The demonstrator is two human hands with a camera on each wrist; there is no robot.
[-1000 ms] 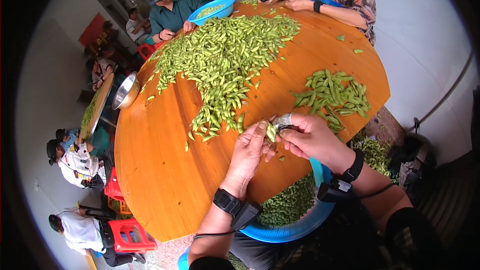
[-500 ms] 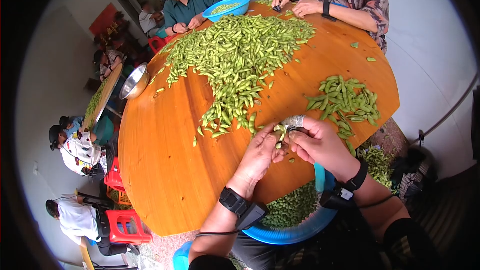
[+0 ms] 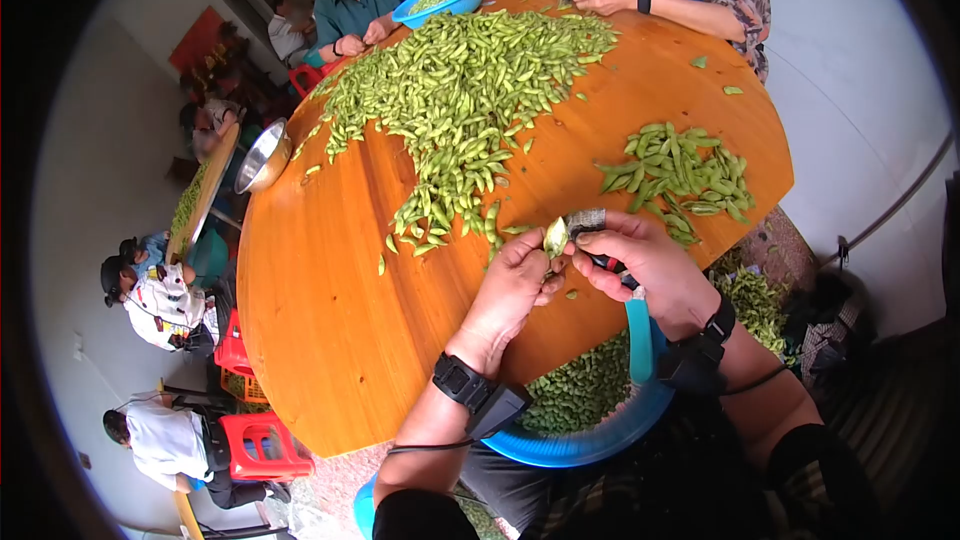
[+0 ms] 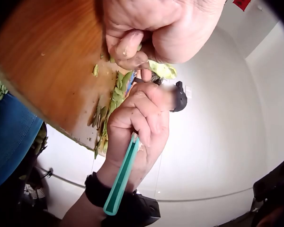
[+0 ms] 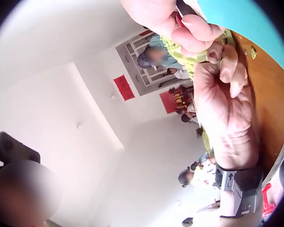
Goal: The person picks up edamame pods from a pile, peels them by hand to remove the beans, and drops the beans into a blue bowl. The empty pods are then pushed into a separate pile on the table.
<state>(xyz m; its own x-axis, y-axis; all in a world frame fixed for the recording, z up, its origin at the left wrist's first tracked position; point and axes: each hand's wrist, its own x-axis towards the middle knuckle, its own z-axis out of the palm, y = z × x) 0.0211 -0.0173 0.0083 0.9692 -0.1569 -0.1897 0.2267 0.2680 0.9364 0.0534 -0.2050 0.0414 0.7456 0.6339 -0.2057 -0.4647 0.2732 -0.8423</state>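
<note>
So over the big orange-brown wooden table [image 3: 330, 310], my right hand [image 3: 655, 265] was wrapped round a long teal plastic handle [image 4: 123, 179] and my left hand [image 3: 508, 298] pinched a small pale-green bean pod [image 3: 556, 237]. A beat earlier it slanted in that pinch; now it stood upright, pale face showing, so I figured shelling it was well along.
</note>
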